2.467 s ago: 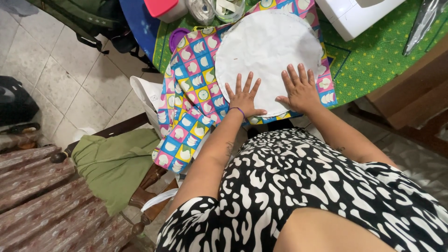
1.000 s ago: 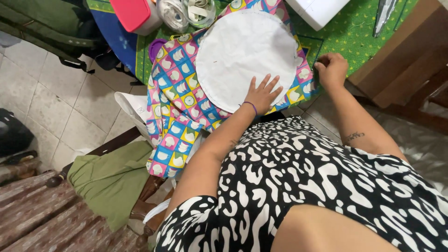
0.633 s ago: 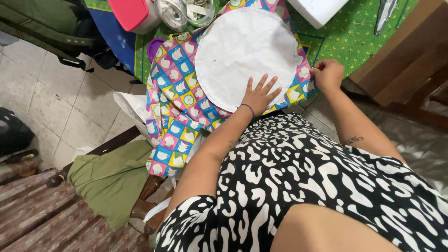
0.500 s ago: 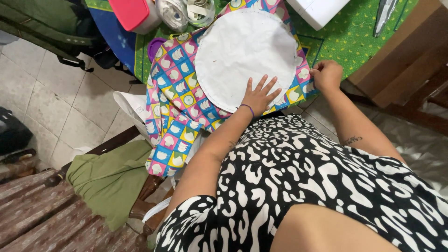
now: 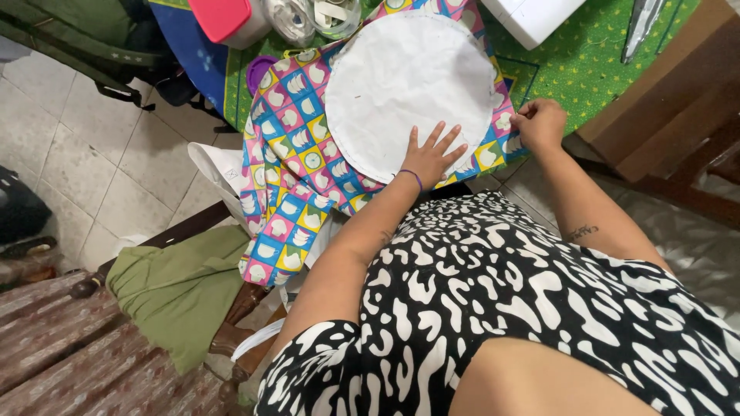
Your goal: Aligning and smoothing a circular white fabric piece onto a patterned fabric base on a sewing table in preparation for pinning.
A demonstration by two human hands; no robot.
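A round white paper pattern (image 5: 408, 85) lies on a colourful patchwork-print fabric (image 5: 289, 162) that drapes over the near edge of the table. My left hand (image 5: 430, 154) rests flat, fingers spread, on the lower rim of the paper circle. At the fabric's right edge my right hand (image 5: 539, 123) is closed, pinching the cloth next to the paper's rim. A purple band circles my left wrist.
The table wears a green cloth (image 5: 593, 54). A pink-lidded box (image 5: 223, 19), clear tubs (image 5: 308, 15), a purple lid (image 5: 262, 71) and a white machine (image 5: 532, 17) sit at the back. A green garment (image 5: 181, 289) lies on a wooden chair at left. Wooden furniture (image 5: 678, 115) stands at right.
My right hand left the paper circle and moved right to the fabric's edge, closing on it. The left hand stayed pressed on the paper. The view shifted slightly.
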